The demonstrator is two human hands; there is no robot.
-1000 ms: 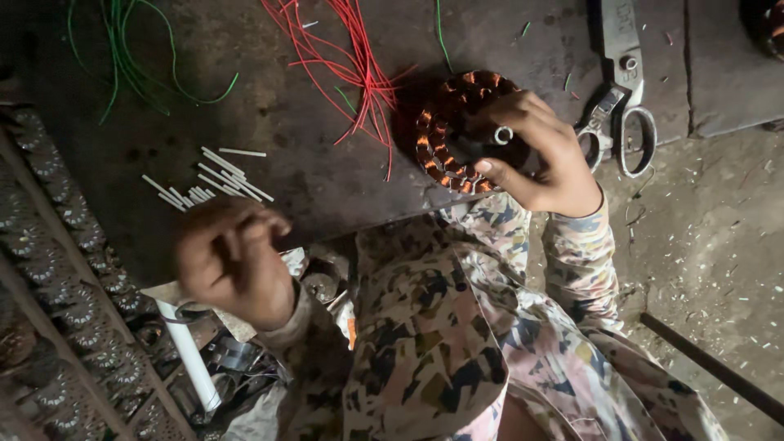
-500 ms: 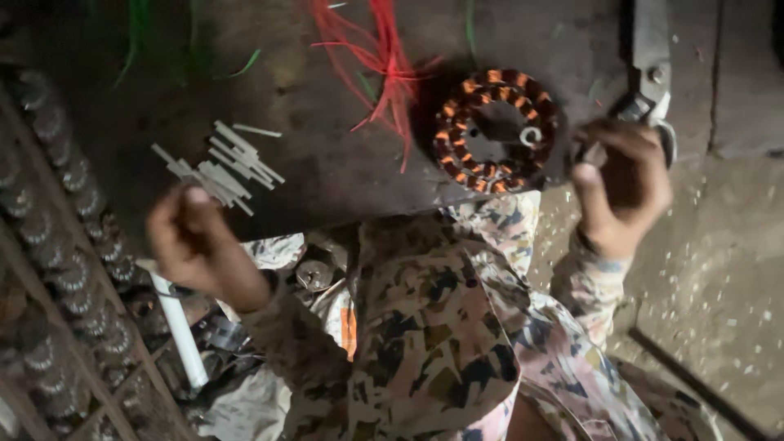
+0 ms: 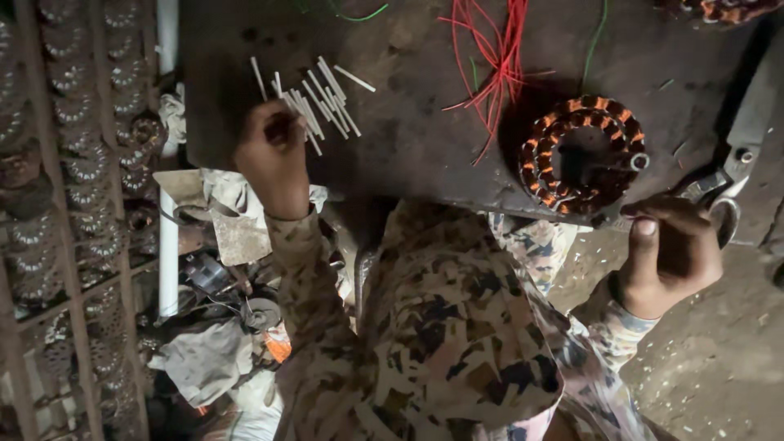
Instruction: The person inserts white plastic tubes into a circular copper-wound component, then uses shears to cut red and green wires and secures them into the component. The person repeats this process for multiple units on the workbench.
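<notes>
Far left we see a rack (image 3: 73, 204) of stacked round wound coils, dull and dusty, with a white pipe (image 3: 167, 245) standing beside it and crumpled rags (image 3: 204, 359) and scrap metal heaped below. Our left hand (image 3: 273, 159) rests at the near edge of the table (image 3: 425, 139), fingers curled in over the lower end of a loose fan of thin white sticks (image 3: 314, 102); it seems to pinch 1 of them, though the fingertips are hidden and we cannot tell for sure. To pick cleanly here, we judge it best to take a single stick by its end and lift it straight out, so the rest of the fan does not scatter across the rough, dark, stained tabletop. Further right a bundle of thin red wires (image 3: 494, 65) trails down the table, with 1 or 2 green wires (image 3: 600, 41) near it. Next lies the round coil (image 3: 581, 155), a ring wound in glossy orange and dark copper, flat on the table near its front edge. Our right hand (image 3: 671, 249) hangs just below that edge, loosely closed, its fingers touching the grey metal handles of a pair of scissors (image 3: 731, 175); whether it grips them we cannot tell.
</notes>
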